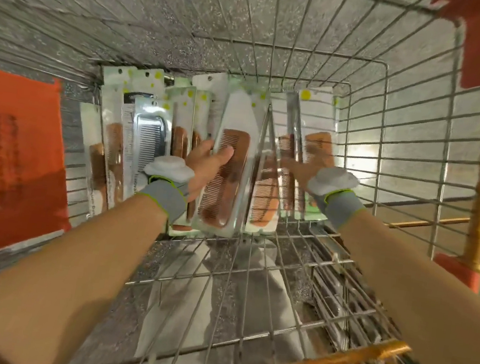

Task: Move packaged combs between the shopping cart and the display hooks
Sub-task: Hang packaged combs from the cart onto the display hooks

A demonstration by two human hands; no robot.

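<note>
Inside the cart (388,158), the left hand (207,168) grips a packaged brown comb (227,177). The right hand (301,171) reaches among other comb packs (316,124); its fingers are hidden, so I cannot tell their state.

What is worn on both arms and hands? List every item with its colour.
Both forearms are bare, no sleeves. Each wrist carries a grey fabric wristband with lime-green edging, topped by a white rounded sensor-like pod. The left hand and right hand are ungloved.

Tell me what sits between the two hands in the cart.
Head view: between left hand and right hand, the brown comb pack it grips, then another pack.
</note>
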